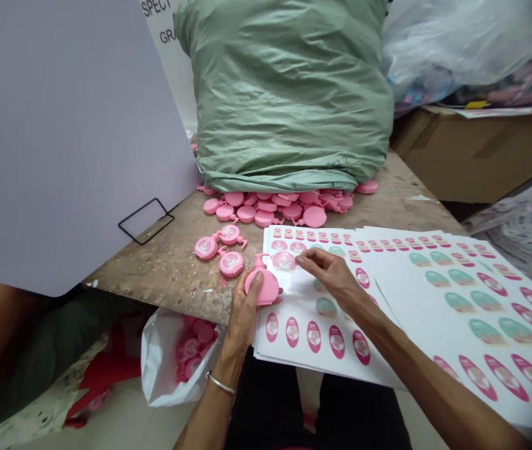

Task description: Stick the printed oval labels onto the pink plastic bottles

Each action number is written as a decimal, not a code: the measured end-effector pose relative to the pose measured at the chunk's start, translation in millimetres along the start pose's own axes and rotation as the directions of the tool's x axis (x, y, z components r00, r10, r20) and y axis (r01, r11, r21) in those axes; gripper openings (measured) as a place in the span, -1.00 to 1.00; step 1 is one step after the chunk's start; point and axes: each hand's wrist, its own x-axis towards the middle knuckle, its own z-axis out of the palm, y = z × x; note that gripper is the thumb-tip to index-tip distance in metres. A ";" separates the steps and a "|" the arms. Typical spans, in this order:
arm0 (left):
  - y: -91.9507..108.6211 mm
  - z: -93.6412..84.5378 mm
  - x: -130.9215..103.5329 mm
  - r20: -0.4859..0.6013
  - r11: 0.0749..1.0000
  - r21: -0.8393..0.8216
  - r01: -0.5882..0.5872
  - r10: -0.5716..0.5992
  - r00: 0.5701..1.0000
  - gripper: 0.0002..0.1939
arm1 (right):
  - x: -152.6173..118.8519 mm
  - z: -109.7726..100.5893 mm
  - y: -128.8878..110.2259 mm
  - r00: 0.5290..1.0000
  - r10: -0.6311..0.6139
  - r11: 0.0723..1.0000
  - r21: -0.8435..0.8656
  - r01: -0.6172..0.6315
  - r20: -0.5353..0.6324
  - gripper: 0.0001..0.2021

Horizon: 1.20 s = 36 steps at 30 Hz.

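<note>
In my left hand point(245, 300) is a pink toy pump bottle point(262, 288), round and flat, with its plain face turned up. Just beyond it, my right hand point(324, 265) pinches the edge of an oval pink sticker point(284, 260) between thumb and fingertips. The sticker is over the printed sticker sheets point(294, 300); whether it is fully off the paper I cannot tell. Left of my hands, several pink bottles with stickers on their faces point(231, 263) lie on the wooden table point(167, 281).
A big green sack point(289, 94) stands at the back, with a heap of plain pink bottles point(266, 209) before it. A grey panel point(69, 137) borders the left. Below the table edge hangs a white bag point(155, 356) holding pink pieces. Another person's arm point(0, 325) shows at left.
</note>
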 end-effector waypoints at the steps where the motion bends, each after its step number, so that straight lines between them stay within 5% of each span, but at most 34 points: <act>1: 3.5 3.2 -2.0 0.012 1.000 -0.021 0.023 -0.022 1.000 -0.53 | -5.1 0.0 -4.4 0.999 -0.035 0.999 -0.011 0.035 0.018 -0.66; 7: 11.9 17.2 -10.6 0.078 0.977 -0.092 0.191 -0.184 0.980 -0.43 | -30.8 4.6 -19.5 0.982 -0.130 0.988 -0.062 0.140 0.137 -0.72; 36: 12.6 20.5 -13.2 0.056 0.981 -0.104 0.165 -0.160 0.985 -0.44 | -37.9 9.2 -18.3 0.979 -0.198 0.968 -0.147 0.204 0.054 -0.79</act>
